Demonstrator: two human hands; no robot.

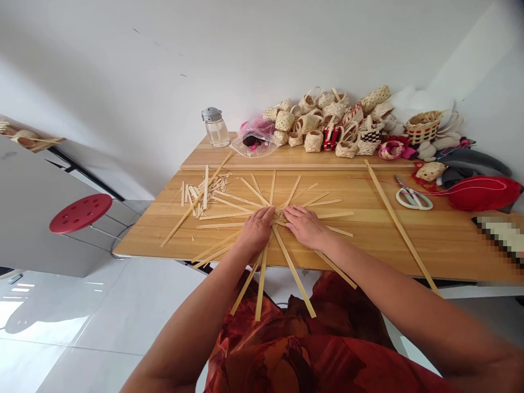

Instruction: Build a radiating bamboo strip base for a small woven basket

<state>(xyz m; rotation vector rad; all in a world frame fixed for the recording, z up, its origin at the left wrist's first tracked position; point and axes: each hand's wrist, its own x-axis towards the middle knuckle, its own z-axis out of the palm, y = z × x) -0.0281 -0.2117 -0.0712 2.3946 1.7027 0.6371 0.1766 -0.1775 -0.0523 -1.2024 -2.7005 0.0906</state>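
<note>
Far L, we've got a red round stool (pixel 81 213) on the floor tiles. On the L end of our wooden table (pixel 446 240): a pile of thin offcuts (pixel 204 191) w/ a long strip (pixel 180 221) running diagonally by it. Behind those, a lidded water bottle (pixel 217 131), then a clear plastic bag (pixel 268 143) w/ pink & dark bits inside.

Mid-table, nr front edge: our star of flat weaving strips (pixel 282 244), crossing at a hub, several ends jutting past the edge twd our lap. Our L hand (pixel 257 225) is palm-down, fingers out, resting just L of the hub; our R hand (pixel 303 225) lies likewise just R of it.

Behind, nr wall, a heap of mini woven baskets (pixel 313 141). Farther R: another long strip (pixel 402 228), white-handled scissors (pixel 405 189), a red cloth bundle (pixel 485 194).
</note>
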